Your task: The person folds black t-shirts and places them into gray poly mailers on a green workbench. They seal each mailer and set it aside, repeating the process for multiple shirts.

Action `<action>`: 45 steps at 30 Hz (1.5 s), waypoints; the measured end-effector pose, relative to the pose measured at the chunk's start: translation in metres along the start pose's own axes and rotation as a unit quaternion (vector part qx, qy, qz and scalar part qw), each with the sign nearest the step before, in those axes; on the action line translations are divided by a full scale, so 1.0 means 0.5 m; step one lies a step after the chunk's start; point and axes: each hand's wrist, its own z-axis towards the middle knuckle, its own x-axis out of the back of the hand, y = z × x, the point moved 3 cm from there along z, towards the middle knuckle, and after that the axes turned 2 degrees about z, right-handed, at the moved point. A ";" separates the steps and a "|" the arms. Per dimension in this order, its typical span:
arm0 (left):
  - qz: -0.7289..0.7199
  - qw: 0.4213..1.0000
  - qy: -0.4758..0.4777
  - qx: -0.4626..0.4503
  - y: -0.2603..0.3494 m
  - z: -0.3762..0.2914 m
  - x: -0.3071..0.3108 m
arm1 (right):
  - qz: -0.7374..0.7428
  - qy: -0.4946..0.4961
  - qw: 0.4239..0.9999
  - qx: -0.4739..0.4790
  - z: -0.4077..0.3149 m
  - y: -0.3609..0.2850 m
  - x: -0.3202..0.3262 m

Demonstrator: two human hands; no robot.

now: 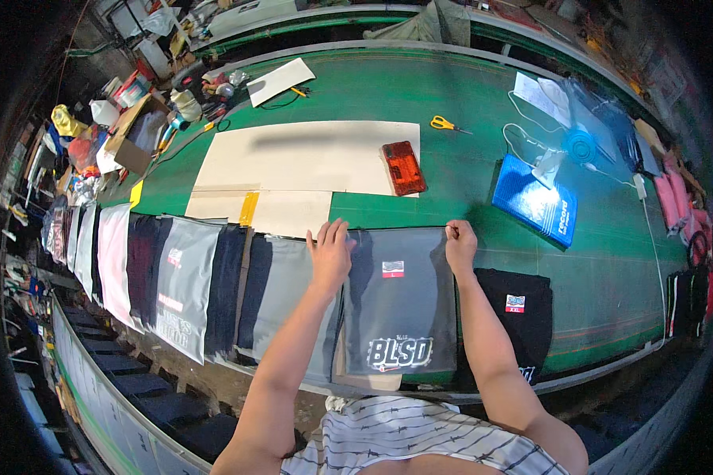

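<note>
A dark folded garment in a clear plastic bag point(401, 309) lies flat in front of me, with a small label near its top and white printed lettering at its lower edge. My right hand point(462, 246) pinches the bag's upper right corner. By the upper left corner, my left hand point(331, 255) rests with its fingers spread; its fingertips lie near the seam with a neighbouring bagged garment point(294, 291). A black folded garment point(514, 332) with a similar label sits to the right, partly behind my right forearm.
Several bagged garments point(184, 279) overlap in a row leftward. On the green table point(368, 101) are cardboard sheets point(309, 151), a red-cased phone point(404, 168), yellow-handled scissors point(445, 123), a blue record book point(535, 202) and a small blue fan point(580, 145) with white cables. Clutter point(136, 127) fills the far left.
</note>
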 end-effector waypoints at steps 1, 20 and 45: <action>-0.027 0.999 0.018 0.013 0.010 -0.027 0.013 | -0.016 -0.016 1.000 0.000 0.000 -0.003 0.002; 0.041 0.978 -0.193 -0.072 0.199 -0.390 0.055 | -0.301 -0.258 0.905 0.154 -0.436 -0.248 0.093; 0.046 0.996 -0.073 -0.023 0.123 -0.083 -0.070 | -0.334 -0.205 0.916 0.084 -0.161 -0.199 -0.062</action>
